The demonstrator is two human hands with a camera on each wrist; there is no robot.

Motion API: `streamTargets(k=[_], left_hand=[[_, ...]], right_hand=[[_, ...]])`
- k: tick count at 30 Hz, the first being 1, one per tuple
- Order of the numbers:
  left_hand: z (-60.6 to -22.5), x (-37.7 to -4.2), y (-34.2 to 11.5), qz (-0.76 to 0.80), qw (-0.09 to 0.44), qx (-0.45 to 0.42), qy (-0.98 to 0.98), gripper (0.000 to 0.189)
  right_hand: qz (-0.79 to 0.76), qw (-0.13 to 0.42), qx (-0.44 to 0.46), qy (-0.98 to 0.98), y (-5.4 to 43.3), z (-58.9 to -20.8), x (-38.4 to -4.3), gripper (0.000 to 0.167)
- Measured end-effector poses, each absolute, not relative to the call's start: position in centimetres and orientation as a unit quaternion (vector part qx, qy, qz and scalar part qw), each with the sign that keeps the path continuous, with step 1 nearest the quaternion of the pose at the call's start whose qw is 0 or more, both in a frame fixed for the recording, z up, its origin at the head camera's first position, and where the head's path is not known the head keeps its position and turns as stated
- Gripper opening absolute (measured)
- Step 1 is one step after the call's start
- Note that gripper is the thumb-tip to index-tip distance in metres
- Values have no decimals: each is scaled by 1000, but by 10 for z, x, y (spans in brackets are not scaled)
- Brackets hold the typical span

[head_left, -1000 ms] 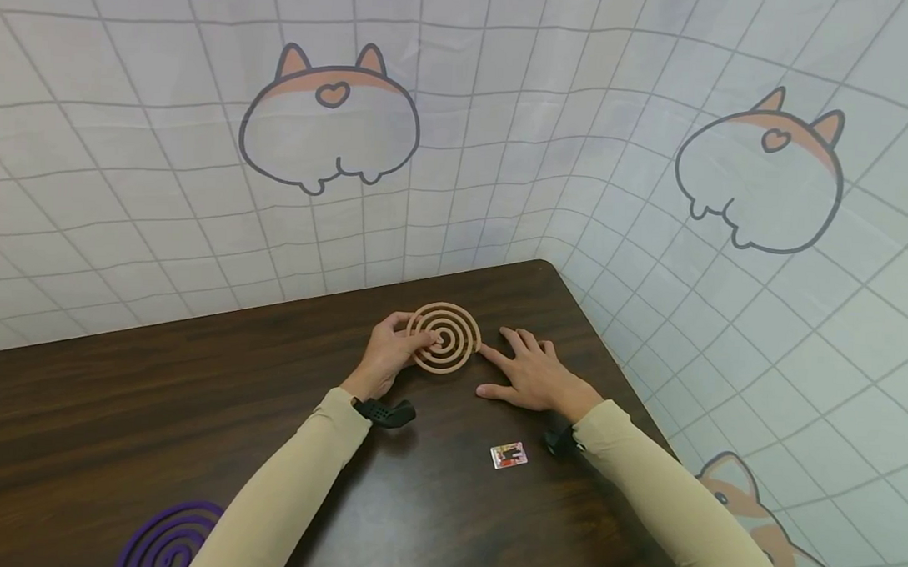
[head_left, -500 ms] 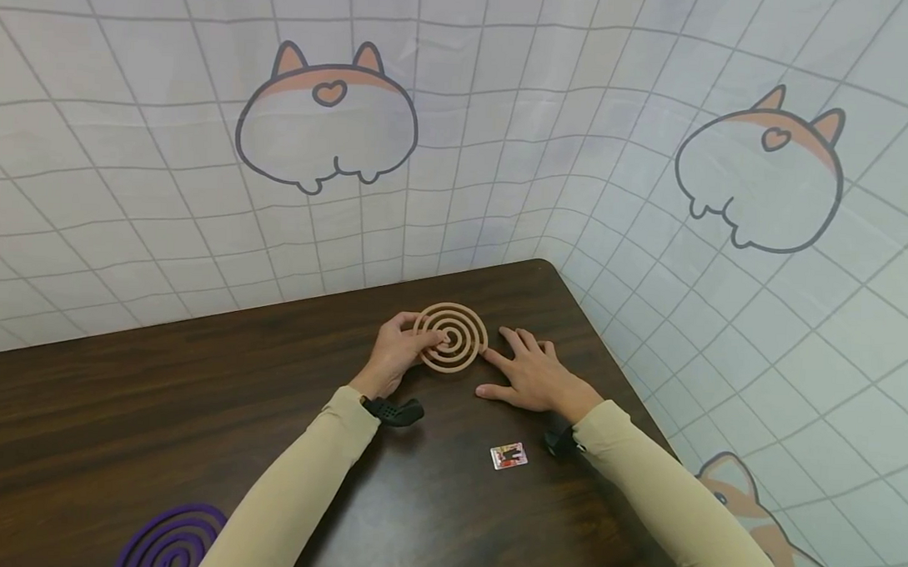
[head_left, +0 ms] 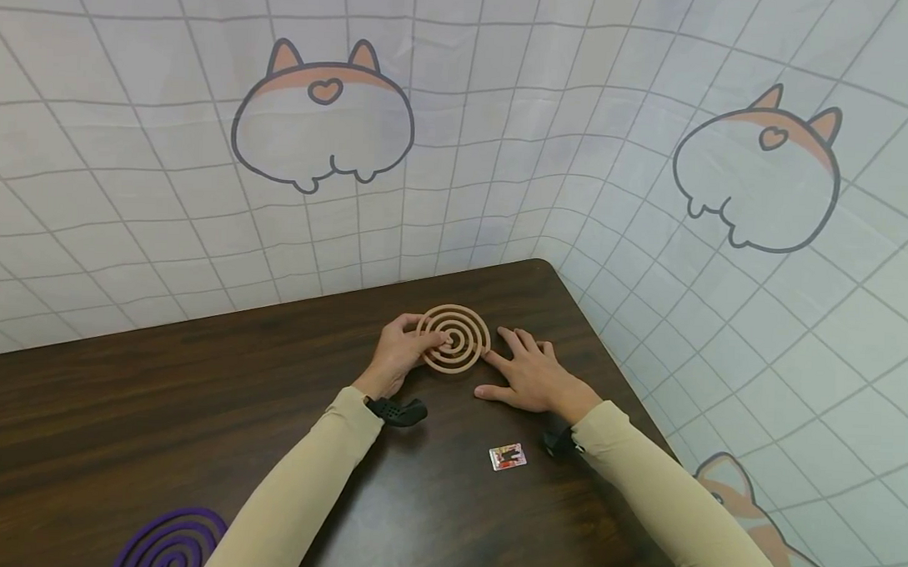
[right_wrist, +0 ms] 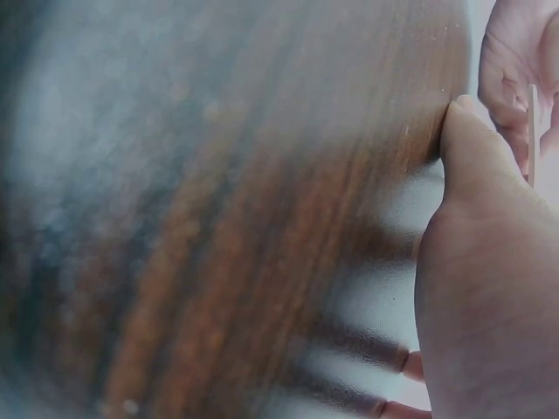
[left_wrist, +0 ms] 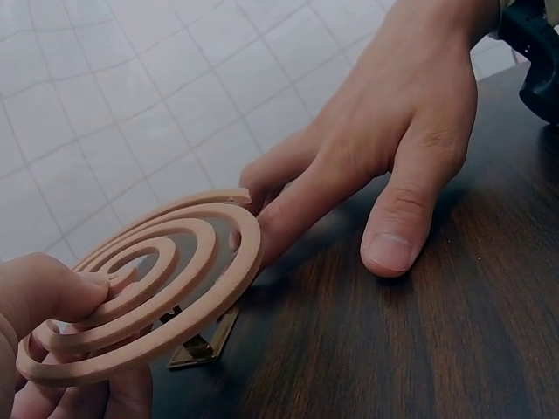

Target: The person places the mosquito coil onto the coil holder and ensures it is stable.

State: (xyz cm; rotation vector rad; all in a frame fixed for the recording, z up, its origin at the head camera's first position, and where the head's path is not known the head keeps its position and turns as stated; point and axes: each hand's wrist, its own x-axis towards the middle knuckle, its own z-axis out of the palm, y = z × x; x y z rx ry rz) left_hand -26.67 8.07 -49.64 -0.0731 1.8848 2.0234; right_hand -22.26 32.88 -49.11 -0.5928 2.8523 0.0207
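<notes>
A tan mosquito coil (head_left: 454,340) is held a little tilted over the far right of the dark table. My left hand (head_left: 397,355) pinches it near its centre, thumb on top and fingers below. In the left wrist view, a thin brass-coloured metal stand (left_wrist: 203,346) shows under the coil on the tabletop. My right hand (head_left: 532,378) rests on the table with its fingers spread. Its index finger lies at the coil's right side; whether it touches the coil or the stand is partly hidden. The right wrist view shows the right hand (right_wrist: 498,279) close up, blurred.
A purple spiral coil (head_left: 170,545) lies at the near left, partly behind the left sleeve. A small colourful card (head_left: 508,456) lies between the forearms. Behind and right of the table (head_left: 157,390) hangs a white gridded curtain (head_left: 489,134) with dog drawings.
My left hand has shifted slightly right with the coil, bringing its edge up to the right index finger. The right hand has hardly moved.
</notes>
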Motion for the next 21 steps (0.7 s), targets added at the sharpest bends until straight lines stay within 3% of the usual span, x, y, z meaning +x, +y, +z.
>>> streamTargets(k=[21], left_hand=[[-500,-272,86,725,195,-27,660,52]], right_hand=[[5,112,-200,973,329,-492,-224,77]])
